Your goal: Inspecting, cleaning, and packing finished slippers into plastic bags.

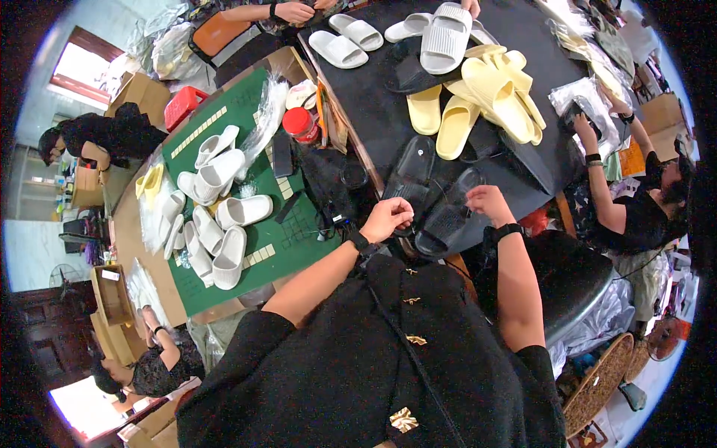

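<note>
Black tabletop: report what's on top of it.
On it are black slides, yellow slides and light grey slides; the tabletop beneath the yellow slides is covered and can't be seen.

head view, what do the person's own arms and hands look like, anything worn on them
The left hand and right hand are ungloved. Each wrist has a black band: left wristband, right wristband; their finer details are too small to tell. The left sleeve and right sleeve are black and short, leaving the forearms bare.

A black short-sleeved top (336, 358) bore gold-coloured ornaments (416, 340) down its front (the nearest largest); a black band (359, 240) circled each wrist.
</note>
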The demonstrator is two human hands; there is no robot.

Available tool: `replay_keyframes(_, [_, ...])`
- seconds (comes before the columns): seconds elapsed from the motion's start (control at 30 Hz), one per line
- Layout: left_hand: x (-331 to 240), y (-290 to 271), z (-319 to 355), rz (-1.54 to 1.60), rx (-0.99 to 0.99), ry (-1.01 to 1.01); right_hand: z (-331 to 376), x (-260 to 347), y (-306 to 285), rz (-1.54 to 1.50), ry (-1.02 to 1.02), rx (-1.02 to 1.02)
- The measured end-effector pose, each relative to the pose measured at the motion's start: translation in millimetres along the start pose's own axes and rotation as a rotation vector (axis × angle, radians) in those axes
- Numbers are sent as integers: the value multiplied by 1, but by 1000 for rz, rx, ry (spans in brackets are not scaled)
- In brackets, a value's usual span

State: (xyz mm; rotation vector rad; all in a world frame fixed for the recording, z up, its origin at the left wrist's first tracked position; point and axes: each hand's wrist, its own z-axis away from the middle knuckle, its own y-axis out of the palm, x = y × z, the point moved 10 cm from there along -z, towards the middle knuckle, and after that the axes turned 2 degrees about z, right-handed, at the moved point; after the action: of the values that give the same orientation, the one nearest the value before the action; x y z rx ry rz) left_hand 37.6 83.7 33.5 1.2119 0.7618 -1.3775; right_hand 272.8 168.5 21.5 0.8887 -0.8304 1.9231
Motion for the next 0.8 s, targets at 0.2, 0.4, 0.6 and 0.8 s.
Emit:
replay_keyframes(0.2, [-7,5,3,-36,4,-27,-16,-14,11,148,-34,20])
replay_keyframes(0.4, [-22,24,3,-368,108,100,-32,-25,43,454,30,226])
replay_keyframes(0.6, [-20,69,16,-1079,503,409,-29,-23,59,472,129,355])
replay_keyframes(0.8, [3,105,32,-1205,671,530,-26,-35,67,600,243,437])
